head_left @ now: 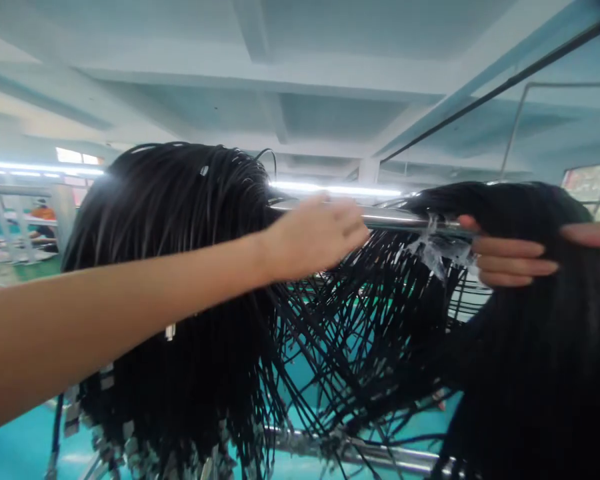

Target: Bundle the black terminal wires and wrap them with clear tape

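Strip lights (335, 189) glow under a pale beamed ceiling (180, 40).

Site type: factory floor or large workshop
Ceiling: broad and pale, with exposed beams (260, 83)
Lighting: long strip lights (335, 189) in rows
Stock: dense bundles of black cords (180, 213) hung over a metal rail (395, 217)
Background: person in orange (43, 213) among work benches, green floor (37, 268)

Strip lights (40, 167) glow beneath a beamed ceiling (330, 120); a person in orange (43, 213) appears at far left.
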Demonstrator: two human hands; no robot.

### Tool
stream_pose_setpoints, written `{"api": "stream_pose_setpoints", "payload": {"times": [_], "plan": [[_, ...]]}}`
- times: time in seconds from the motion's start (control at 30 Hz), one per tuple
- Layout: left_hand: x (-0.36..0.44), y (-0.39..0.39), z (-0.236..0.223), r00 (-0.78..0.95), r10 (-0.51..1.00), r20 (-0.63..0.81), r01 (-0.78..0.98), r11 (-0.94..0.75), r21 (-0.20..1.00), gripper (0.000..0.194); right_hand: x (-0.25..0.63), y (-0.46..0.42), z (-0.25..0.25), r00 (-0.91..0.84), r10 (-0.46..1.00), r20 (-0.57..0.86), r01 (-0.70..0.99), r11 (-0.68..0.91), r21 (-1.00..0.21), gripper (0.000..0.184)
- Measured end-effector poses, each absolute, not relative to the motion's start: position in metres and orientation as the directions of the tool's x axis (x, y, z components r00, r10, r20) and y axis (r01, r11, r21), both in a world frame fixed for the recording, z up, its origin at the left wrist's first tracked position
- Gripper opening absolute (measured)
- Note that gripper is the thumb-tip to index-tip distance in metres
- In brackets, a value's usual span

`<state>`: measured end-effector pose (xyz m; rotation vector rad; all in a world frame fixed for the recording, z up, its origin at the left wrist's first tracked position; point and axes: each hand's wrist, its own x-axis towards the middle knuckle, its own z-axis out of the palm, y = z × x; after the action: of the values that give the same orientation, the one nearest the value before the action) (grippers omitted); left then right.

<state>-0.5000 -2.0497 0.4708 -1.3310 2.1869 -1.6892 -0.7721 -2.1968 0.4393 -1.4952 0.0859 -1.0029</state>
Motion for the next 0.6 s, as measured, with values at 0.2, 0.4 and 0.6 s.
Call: {"api": "stream_pose_setpoints", "payload": {"times": [0.2,0.4,0.6], "plan": [[-0.485,-2.036,0.357,-0.378,-0.921,-0.100,-0.666,0.345,-0.661,0.014,-0.769,-2.201,0.411,0.690,-0.544,0.477,0.548,-0.038,-0.836,0.067],[-0.449,-2.033,0.369,0.026,-0.980,-0.197,-0.844,0.084,-0.530,0.011,-0.773,-2.223,0.406,0.753,-0.432,0.497,0.488,-0.140,-0.861,0.070],[-0.510,-2.084,0.419,-0.405,-0.869,0.284,-0.806,0.193,-0.559,0.027,-0.774,-2.220,0.409,0.753,-0.446,0.484,0.474,-0.144,-0.869,0.067]]}}
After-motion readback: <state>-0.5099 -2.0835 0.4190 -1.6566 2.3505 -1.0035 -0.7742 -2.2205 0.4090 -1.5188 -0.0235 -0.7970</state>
